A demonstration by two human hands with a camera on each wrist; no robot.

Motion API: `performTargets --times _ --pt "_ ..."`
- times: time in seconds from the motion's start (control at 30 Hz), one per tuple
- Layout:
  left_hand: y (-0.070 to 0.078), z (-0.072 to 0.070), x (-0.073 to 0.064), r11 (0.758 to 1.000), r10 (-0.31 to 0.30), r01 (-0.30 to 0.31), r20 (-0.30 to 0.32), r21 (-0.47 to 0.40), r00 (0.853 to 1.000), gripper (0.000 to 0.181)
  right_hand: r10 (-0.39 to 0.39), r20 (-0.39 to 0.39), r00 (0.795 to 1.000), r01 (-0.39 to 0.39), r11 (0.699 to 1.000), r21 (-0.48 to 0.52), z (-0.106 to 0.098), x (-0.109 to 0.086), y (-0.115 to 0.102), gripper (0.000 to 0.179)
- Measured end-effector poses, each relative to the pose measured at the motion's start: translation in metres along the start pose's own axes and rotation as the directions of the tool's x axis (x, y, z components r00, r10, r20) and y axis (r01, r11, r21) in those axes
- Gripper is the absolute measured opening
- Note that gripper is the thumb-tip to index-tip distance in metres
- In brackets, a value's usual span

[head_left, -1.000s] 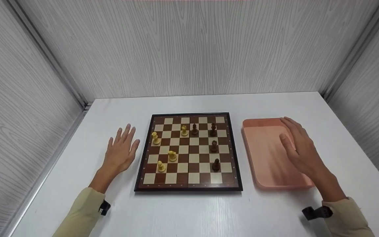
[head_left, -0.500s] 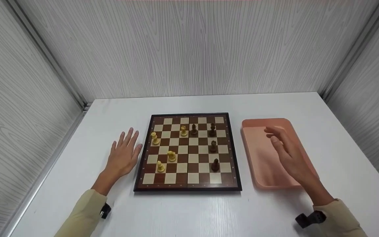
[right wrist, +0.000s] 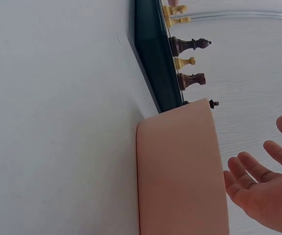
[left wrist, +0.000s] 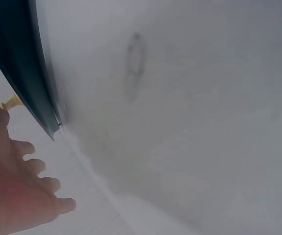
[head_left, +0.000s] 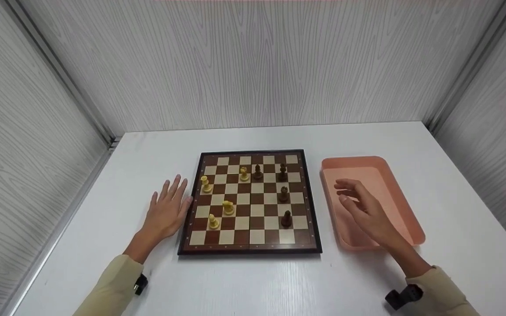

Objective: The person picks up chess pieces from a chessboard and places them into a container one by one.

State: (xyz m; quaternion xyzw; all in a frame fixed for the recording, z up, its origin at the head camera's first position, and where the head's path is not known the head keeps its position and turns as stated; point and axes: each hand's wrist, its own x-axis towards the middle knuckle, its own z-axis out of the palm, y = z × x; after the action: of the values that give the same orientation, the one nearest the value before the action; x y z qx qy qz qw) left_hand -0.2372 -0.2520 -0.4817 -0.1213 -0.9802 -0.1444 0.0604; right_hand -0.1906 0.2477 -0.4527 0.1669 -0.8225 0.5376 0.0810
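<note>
In the head view a chessboard lies mid-table, with several cream chess pieces mostly on its left half and several dark brown ones on its right. A cream knight and a cream rook stand toward my left hand, which is spread beside the board, thumb right at its left edge. Over the pink tray hovers my right hand, fingers loosely bent and holding nothing. The right wrist view shows these fingers above the tray's wall. Nearest that hand among the pieces is a dark bishop.
The board and tray rest on a white table. Pale wood-grain panels rise at the back and both sides. A strip of table separates the board's right edge from the tray.
My right hand has moved left across the tray, its fingers bending. The left hand has shifted slightly right and nearer, closer to the board's edge. The chess pieces stay on their squares.
</note>
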Motion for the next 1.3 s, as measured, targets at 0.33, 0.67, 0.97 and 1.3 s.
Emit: performTargets --times 0.33,0.67,0.97,1.3 --pt "0.004 0.004 0.002 1.0 0.013 -0.014 0.042 0.002 0.999 0.065 0.011 0.045 0.999 -0.013 0.999 0.039 0.017 0.003 -0.008 0.042" --pt "0.006 0.012 -0.006 1.0 -0.01 0.013 0.112 -0.024 0.994 0.069 -0.006 0.13 0.991 0.0 0.999 0.046 0.038 0.005 -0.01 0.035" --pt "0.011 0.012 -0.005 1.0 -0.011 0.011 0.119 -0.002 0.993 0.068 -0.008 0.202 0.979 -0.004 0.998 0.059 0.054 0.012 -0.017 0.038" --pt "0.019 0.013 -0.009 1.0 -0.001 -0.001 0.136 0.017 0.991 0.065 -0.058 0.249 0.967 0.055 0.998 0.02 0.072 0.017 -0.017 0.039"
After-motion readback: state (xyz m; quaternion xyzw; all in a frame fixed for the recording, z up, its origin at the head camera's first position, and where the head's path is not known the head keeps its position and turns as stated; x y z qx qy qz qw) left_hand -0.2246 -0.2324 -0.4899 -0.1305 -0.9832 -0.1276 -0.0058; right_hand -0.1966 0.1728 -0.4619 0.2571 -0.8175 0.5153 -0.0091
